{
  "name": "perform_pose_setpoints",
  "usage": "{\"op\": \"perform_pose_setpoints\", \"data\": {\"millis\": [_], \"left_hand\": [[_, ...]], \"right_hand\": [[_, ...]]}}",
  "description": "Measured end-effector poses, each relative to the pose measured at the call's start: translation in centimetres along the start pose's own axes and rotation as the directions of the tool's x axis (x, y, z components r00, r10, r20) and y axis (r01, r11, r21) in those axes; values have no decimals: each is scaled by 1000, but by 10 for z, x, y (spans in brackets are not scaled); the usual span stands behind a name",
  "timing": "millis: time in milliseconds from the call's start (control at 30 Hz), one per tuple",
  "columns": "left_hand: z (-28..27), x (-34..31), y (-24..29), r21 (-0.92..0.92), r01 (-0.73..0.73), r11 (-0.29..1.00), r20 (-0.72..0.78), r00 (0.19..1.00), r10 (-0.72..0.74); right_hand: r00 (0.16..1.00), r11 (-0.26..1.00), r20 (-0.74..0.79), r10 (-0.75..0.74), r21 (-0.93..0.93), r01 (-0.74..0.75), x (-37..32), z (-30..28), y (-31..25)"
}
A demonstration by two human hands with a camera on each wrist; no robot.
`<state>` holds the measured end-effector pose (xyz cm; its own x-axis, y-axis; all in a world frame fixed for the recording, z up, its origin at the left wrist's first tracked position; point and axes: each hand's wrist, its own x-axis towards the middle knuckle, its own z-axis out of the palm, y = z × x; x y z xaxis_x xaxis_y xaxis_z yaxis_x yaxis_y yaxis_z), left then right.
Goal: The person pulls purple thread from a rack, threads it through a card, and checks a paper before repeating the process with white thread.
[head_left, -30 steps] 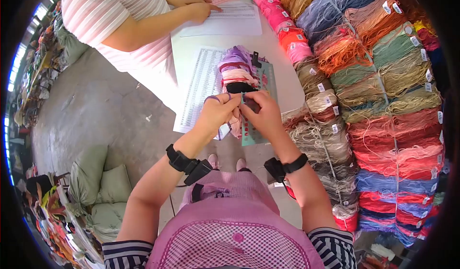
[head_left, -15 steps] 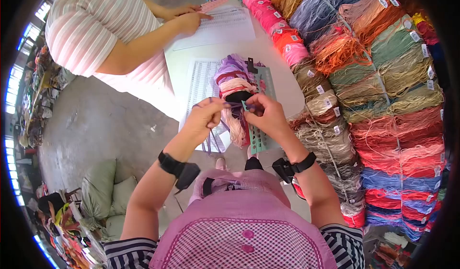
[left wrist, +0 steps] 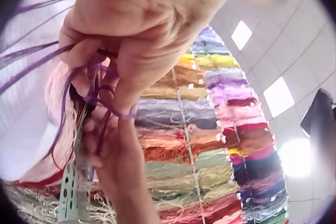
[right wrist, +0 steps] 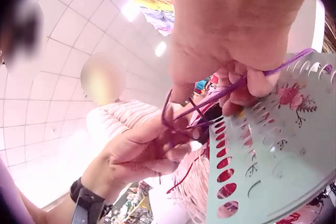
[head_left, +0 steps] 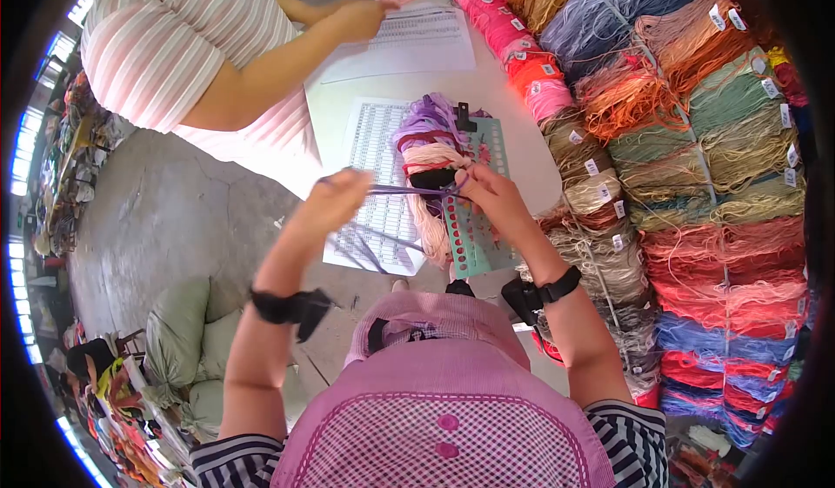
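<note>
My left hand (head_left: 335, 201), blurred in the head view, grips strands of purple thread (head_left: 404, 190). These strands stretch across to my right hand (head_left: 489, 194), whose fingertips pinch them at a light green card with punched holes (head_left: 461, 249). Loose purple ends trail below the left hand. In the right wrist view a purple loop (right wrist: 197, 106) shows near the edge of the card, which bears a pink flower print. Beside the card lies a bundle of skeins in purple, red, pale pink and black (head_left: 430, 153). A black clip (head_left: 465, 118) sits at the card's top.
Printed sheets (head_left: 370, 140) lie under and beside the bundle on a white table (head_left: 531, 162). At the far side another person in a striped top (head_left: 187, 44) leans over more papers (head_left: 426, 40). Tall stacks of coloured, tagged yarn (head_left: 722, 270) line the right side. Stuffed sacks (head_left: 178, 323) stand at left.
My hands were together over the card; the left has since moved off to the left, drawing the purple strands out taut. The right hand stays by the card. The other person's arm has shifted.
</note>
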<state>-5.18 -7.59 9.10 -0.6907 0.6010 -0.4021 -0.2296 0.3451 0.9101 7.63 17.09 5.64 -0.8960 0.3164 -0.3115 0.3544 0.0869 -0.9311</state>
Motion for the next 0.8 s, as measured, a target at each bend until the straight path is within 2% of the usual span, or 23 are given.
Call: {"op": "perform_pose_setpoints", "data": {"millis": [67,100,133,200,233,267,300,333,400,433,467,500,533,567,600,633,667,733,767,800], "left_hand": [[-48,-27,-1,-246,75,966,-34,996,-86],[-71,-38,-1,-389,95,916,-51,991,-125],[-95,-49,-6,-525,109,844,-63,984,-166],[-156,-65,-34,-795,66,603,17,996,-87],[-172,-68,-46,-796,65,601,18,996,-84],[-178,-70,-48,-836,-41,547,-124,986,-115],[-183,-74,-52,-856,-155,493,-262,953,-155],[-183,-78,-60,-855,-164,491,-269,951,-151],[-150,-83,-47,-660,-133,740,-485,827,-284],[-142,-82,-51,-661,-141,737,-489,826,-281],[-136,-78,-59,-627,-105,772,-396,896,-200],[-129,-76,-61,-584,-77,808,-292,949,-120],[-123,-74,-59,-584,-85,807,-296,949,-113],[-116,-70,-53,-511,-151,846,-291,957,-5],[-106,-66,-47,-437,-218,873,-277,956,100],[-92,-57,-41,-225,-223,949,-329,934,142],[-77,-44,-36,-2,-210,978,-370,909,194],[-54,-10,-48,279,-421,863,-289,820,494],[-46,6,-46,474,-446,759,-212,779,590],[-38,17,-44,644,-456,614,-114,737,666]], "right_hand": [[999,998,-9,32,-61,-32,0,-1,-1],[1000,995,2,-13,-103,13,1,0,3],[998,988,15,-57,-145,59,2,0,7],[997,982,28,-72,-171,75,4,1,13],[995,977,45,-85,-194,93,4,2,15],[995,975,45,-91,-198,99,5,3,16],[992,945,21,-127,-301,128,6,6,17],[986,904,3,-166,-398,153,6,10,17],[985,905,-29,-172,-399,146,7,12,18],[984,908,-65,-164,-399,125,6,15,17],[983,904,-59,-174,-406,135,3,19,9],[980,823,-64,-191,-554,124,-4,24,-5],[976,722,-71,-207,-685,104,-9,31,-13],[974,719,-71,-216,-686,109,-13,40,-14],[929,695,-48,-367,-678,239,-19,49,-14],[861,653,-30,-507,-665,362,-24,58,-14],[860,651,-32,-510,-668,361,-28,67,-15],[676,460,116,-728,-649,606,-32,80,-17],[678,460,114,-727,-651,603,-35,85,-16],[683,412,179,-708,-681,605,-38,90,-14]]}}
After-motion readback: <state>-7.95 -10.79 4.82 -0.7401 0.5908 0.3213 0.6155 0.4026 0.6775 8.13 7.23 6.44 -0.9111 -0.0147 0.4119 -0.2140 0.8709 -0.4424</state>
